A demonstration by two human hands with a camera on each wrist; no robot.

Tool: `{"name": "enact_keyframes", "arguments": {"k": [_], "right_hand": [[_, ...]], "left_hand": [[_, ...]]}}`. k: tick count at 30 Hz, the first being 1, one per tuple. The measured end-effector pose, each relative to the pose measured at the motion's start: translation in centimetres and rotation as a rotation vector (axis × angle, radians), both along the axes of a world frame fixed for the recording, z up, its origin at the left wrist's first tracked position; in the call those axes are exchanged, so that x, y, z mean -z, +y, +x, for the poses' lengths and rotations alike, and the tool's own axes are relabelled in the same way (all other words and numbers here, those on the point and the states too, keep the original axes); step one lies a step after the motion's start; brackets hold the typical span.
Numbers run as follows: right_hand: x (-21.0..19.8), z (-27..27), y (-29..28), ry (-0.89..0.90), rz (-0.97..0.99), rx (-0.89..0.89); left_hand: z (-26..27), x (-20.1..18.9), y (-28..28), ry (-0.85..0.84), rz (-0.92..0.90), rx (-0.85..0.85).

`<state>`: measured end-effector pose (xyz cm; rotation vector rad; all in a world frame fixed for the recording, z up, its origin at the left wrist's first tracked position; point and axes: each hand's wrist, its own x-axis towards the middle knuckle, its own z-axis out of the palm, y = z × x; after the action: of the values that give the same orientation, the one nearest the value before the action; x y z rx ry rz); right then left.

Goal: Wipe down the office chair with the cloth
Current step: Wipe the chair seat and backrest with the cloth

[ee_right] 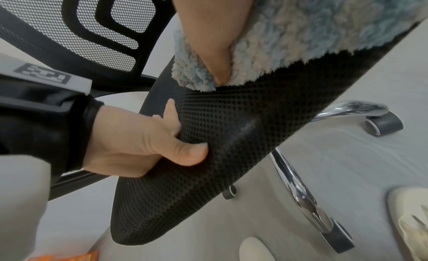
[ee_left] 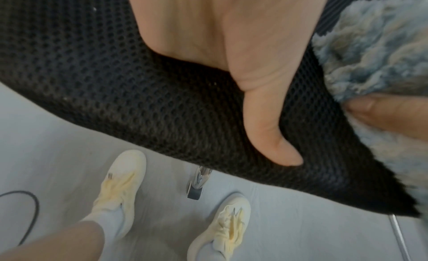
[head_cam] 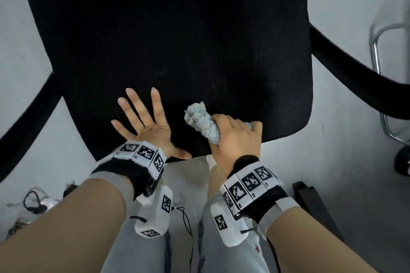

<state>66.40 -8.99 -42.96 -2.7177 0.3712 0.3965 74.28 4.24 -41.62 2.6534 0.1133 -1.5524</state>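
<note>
The office chair's black mesh seat (head_cam: pixel 177 51) fills the head view. My left hand (head_cam: pixel 153 128) lies flat on its front left part with the fingers spread, and the thumb (ee_left: pixel 261 118) is laid over the padded front edge (ee_right: pixel 231 146). My right hand (head_cam: pixel 235 137) grips a bunched fluffy blue-and-beige cloth (head_cam: pixel 199 119) and holds it against the seat near the front edge, just right of the left hand. The cloth (ee_right: pixel 312 36) is pressed onto the mesh under my right fingers (ee_right: pixel 208 36). The mesh backrest (ee_right: pixel 69 26) rises behind.
Black armrests (head_cam: pixel 355 68) (head_cam: pixel 28 117) flank the seat. Under it are chrome base legs (ee_right: pixel 296 191) with castors (ee_right: pixel 384 124), and my pale shoes (ee_left: pixel 122 182) stand between them. Cables (head_cam: pixel 33 201) lie on the grey floor at left; a chrome frame (head_cam: pixel 381 51) stands at right.
</note>
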Motion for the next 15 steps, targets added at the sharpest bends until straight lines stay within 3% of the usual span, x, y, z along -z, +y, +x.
{"name": "enact_keyframes", "arguments": {"k": [4, 8, 15], "right_hand": [[-0.5, -1.3, 0.2, 0.049, 0.029, -0.030], [-1.2, -1.4, 0.0, 0.031, 0.075, -0.055], [-0.8, 0.5, -0.7, -0.037, 0.013, -0.171]], "left_hand": [[-1.5, -1.4, 1.5, -0.078, -0.133, -0.136], [1.0, -0.9, 2.1, -0.224, -0.071, -0.315], [4.4, 0.4, 1.5, -0.234, -0.030, -0.281]]}}
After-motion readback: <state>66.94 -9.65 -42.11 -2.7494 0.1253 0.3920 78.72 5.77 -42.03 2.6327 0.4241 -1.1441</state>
